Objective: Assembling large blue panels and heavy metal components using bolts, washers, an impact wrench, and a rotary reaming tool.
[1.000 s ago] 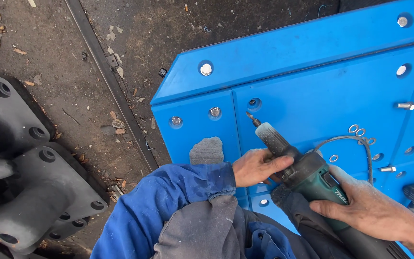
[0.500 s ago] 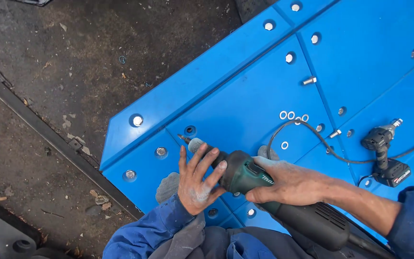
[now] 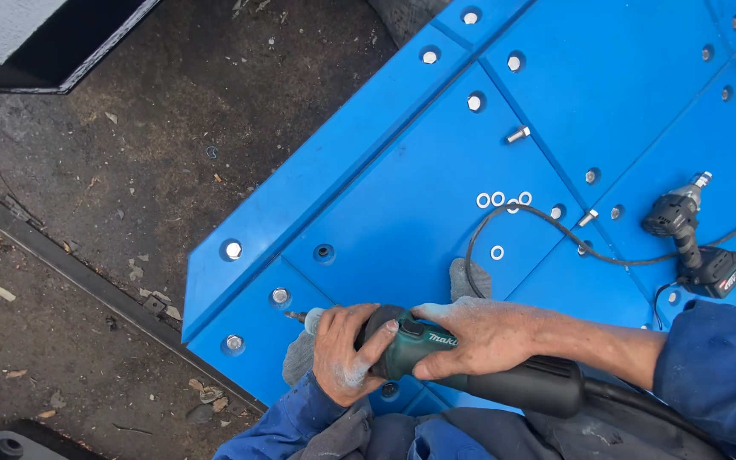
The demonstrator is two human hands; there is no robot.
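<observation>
Both hands grip a green and black corded die grinder (image 3: 462,362) lying low over a blue bolted panel (image 3: 436,196). My left hand (image 3: 347,353) wraps the grinder's front neck, just behind the small bit (image 3: 294,316) that points left toward a bolt head (image 3: 280,296). My right hand (image 3: 474,335) clasps the green body from above. The grinder's black cable (image 3: 555,223) loops across the panel. Blue sleeves cover both arms.
A black cordless driver (image 3: 696,238) lies on the panel at right. Loose washers (image 3: 497,199) and bolts (image 3: 518,134) sit mid-panel, and a grey glove (image 3: 468,277) lies behind my hands. Dirty ground, a metal rail (image 3: 70,273) and a dark block (image 3: 44,43) lie to the left.
The view has swung so the panel sits further right and up. My left hand, spread open on the panel half a second ago, has closed around the grinder's front.
</observation>
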